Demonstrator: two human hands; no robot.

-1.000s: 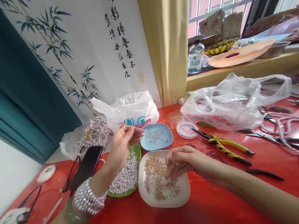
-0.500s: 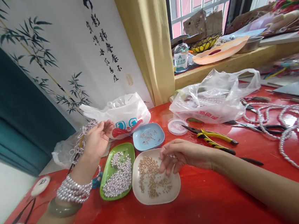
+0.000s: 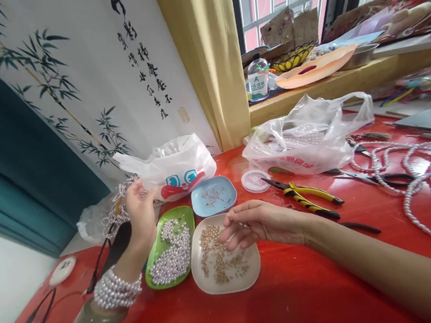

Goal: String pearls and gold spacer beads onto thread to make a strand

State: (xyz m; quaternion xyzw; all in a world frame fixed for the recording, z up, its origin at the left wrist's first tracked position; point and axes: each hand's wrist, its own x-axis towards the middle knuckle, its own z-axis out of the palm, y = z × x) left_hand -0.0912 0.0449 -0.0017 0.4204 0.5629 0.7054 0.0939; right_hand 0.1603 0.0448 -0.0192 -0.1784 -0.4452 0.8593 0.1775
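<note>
My left hand (image 3: 141, 214) is raised behind the green tray (image 3: 159, 253) of silvery-lilac pearl beads (image 3: 171, 261). Its thumb stands apart from the fingers, close to loose pearl strands (image 3: 117, 204); I cannot tell whether they touch. Several rows of pearl beads (image 3: 117, 289) and a jade bangle (image 3: 101, 317) circle that wrist. Over the right side of the cream tray (image 3: 233, 284), which holds small gold beads (image 3: 220, 270), my right hand (image 3: 250, 224) has its fingers curled in. A small glint shows among them, too small to name.
A blue tray (image 3: 214, 197) with small metal bits lies behind. Yellow-black pliers (image 3: 305, 198), scissors (image 3: 377, 179) and long pearl strands (image 3: 427, 182) lie to the right. Plastic bags (image 3: 173, 165) stand at the back. Along the left runs a cable (image 3: 48, 304).
My left hand has turned and its fingers have moved left toward the loose strands, while its wrist shifted right. My right hand has moved slightly left over the gold beads.
</note>
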